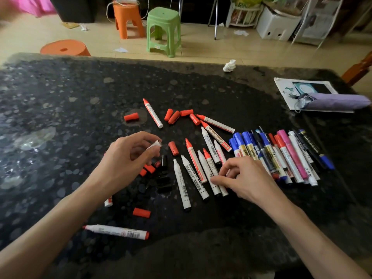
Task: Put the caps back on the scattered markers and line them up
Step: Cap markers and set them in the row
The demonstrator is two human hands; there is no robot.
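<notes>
Uncapped markers (181, 184) lie scattered on the table (60, 97) among loose caps (131, 116): light, rigid, slick; best gripped mid-barrel. The left hand (128, 156) pinches one by its end; the right hand (241, 178), fingers curled, apparently pinches another.

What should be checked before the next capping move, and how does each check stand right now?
1. Left hand holds a white marker: ok.
2. That marker's tip colour is known: cannot tell, the hand hides it.
3. Loose red caps lie free on the table: ok.
4. Right hand grips one from the pile of markers: cannot tell.
5. Every marker is capped: not ok, the far red marker is bare-tipped.
6. Row begun at the right: ok.
</notes>
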